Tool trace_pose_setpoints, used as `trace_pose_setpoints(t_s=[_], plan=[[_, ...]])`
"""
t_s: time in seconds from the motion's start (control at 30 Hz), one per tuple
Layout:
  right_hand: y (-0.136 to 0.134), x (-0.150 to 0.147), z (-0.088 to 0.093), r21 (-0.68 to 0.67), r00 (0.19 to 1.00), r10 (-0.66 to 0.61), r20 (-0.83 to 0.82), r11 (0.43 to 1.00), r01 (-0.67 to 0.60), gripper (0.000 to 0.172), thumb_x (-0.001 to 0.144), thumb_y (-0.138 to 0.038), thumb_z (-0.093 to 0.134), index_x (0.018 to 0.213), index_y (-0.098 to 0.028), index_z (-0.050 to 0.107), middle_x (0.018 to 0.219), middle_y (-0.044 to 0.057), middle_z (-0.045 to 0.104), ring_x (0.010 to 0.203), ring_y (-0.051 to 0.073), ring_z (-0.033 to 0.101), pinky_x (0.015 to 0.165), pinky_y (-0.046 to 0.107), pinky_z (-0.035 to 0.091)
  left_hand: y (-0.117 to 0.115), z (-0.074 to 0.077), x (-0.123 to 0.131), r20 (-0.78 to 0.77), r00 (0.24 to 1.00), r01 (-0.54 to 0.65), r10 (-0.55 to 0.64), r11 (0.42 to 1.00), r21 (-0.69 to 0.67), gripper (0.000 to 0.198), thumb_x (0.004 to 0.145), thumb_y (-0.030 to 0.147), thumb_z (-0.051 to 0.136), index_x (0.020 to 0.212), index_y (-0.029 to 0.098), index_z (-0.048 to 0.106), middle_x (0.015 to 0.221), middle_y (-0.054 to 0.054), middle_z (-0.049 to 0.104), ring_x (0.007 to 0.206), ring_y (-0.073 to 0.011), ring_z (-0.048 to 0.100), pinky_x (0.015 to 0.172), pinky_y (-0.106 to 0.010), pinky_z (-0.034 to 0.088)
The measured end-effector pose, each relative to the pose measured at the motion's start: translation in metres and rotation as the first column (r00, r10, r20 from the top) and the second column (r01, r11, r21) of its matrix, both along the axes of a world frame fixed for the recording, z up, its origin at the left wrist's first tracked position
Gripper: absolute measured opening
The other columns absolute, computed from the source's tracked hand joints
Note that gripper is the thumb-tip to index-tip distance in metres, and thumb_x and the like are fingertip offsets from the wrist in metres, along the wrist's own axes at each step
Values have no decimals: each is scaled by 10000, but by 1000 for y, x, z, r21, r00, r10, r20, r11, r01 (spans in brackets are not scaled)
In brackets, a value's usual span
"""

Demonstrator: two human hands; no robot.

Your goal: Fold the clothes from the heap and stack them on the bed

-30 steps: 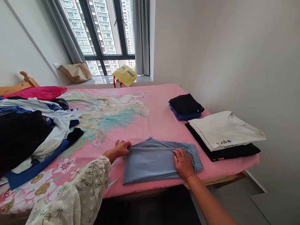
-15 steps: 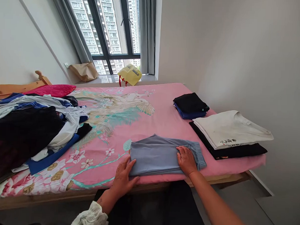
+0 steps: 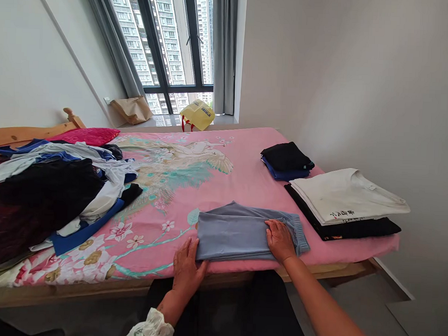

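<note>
A pair of grey-blue pants (image 3: 232, 235) lies folded lengthwise near the bed's front edge, its gathered elastic waistband at the right end. My right hand (image 3: 280, 241) rests flat on top of the pants close to the waistband, fingers stretched out. At the opposite end, my left hand (image 3: 188, 266) is open with thumb spread, its fingertips by the left edge of the pants. Whether those fingertips press on the cloth is hard to tell. Neither hand grips anything.
On the left lies a heap of unfolded clothes (image 3: 52, 185) beside a red pillow (image 3: 84, 134). Folded white shirts (image 3: 345, 195) and dark folded clothes (image 3: 287, 157) are stacked at right. A yellow bag (image 3: 197, 115) and a brown paper bag (image 3: 133, 109) stand by the window.
My left hand has shifted slightly, its fingers now closer together and pointing more straight ahead. The right hand stays on the pants. The whole view has shifted a little.
</note>
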State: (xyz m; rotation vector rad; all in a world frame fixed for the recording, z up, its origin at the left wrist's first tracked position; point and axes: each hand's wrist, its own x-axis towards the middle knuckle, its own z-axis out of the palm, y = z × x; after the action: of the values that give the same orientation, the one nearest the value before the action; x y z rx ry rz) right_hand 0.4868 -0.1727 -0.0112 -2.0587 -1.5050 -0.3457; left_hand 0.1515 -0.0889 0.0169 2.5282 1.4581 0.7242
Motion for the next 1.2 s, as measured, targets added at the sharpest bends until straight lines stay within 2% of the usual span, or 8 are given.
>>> trace_pose_setpoints(t_s=[0.13,0.3,0.4,0.67,0.83,0.93,1.1,1.2], plan=[[0,0,0,7,1000,-6,-2,1000,6,274,887,-204,418,1118,-174,562,1138,90,581,1099,221,503,1007,401,382,-4,4,18,-11,994,-113,112,991,-78,584,760,219,518,1334,179,425,1389,-136,483,1290,-280,418,1117,-558,182],[-1,1,-2,10,1000,1,-2,1000,-1,269,890,-212,419,1118,-176,558,1140,86,583,1102,215,500,1007,392,386,-7,8,36,79,965,-237,248,963,-127,534,755,139,464,1285,195,485,1316,-106,561,1210,-255,496,1114,-538,182],[-1,1,-3,7,1000,-1,-5,1000,1,273,893,-218,417,1123,-173,557,1140,86,587,1104,214,499,1013,395,380,-9,4,38,119,963,-229,243,966,-117,556,733,72,420,1270,190,499,1306,-97,570,1209,-235,499,1128,-528,155],[0,2,-6,0,1000,-6,-11,1000,6,280,894,-225,424,1135,-184,560,1148,79,585,1117,213,496,1021,403,375,-7,-6,22,61,992,-103,108,991,-90,632,719,138,496,1343,187,415,1364,-108,513,1293,-243,420,1131,-498,175],[-1,2,-4,4,1000,1,-6,1000,-1,281,891,-218,426,1131,-169,563,1142,91,585,1108,215,503,1010,401,390,-3,5,30,29,984,-172,175,982,-80,591,724,228,562,1306,188,467,1286,-122,565,1197,-287,490,1067,-517,252],[-1,2,-4,8,1000,10,0,1000,-10,276,890,-218,427,1123,-170,567,1139,91,588,1099,214,509,1005,401,396,0,7,32,23,978,-204,207,974,-96,610,692,100,502,1292,208,493,1249,-105,584,1148,-280,518,1002,-495,327],[-1,2,-5,11,1000,8,-1,1000,-8,278,892,-217,422,1124,-162,566,1140,97,583,1104,218,507,1005,404,394,1,-1,2,92,994,-44,50,997,-69,624,698,69,469,1306,204,488,1273,-103,560,1195,-268,489,1022,-464,361],[0,2,-5,7,1000,9,-11,1000,-9,279,887,-217,429,1125,-159,563,1146,99,577,1111,222,501,1015,406,385,3,8,-11,190,973,140,-129,989,-44,616,756,120,454,1366,191,411,1394,-105,457,1306,-241,401,1089,-445,341]])
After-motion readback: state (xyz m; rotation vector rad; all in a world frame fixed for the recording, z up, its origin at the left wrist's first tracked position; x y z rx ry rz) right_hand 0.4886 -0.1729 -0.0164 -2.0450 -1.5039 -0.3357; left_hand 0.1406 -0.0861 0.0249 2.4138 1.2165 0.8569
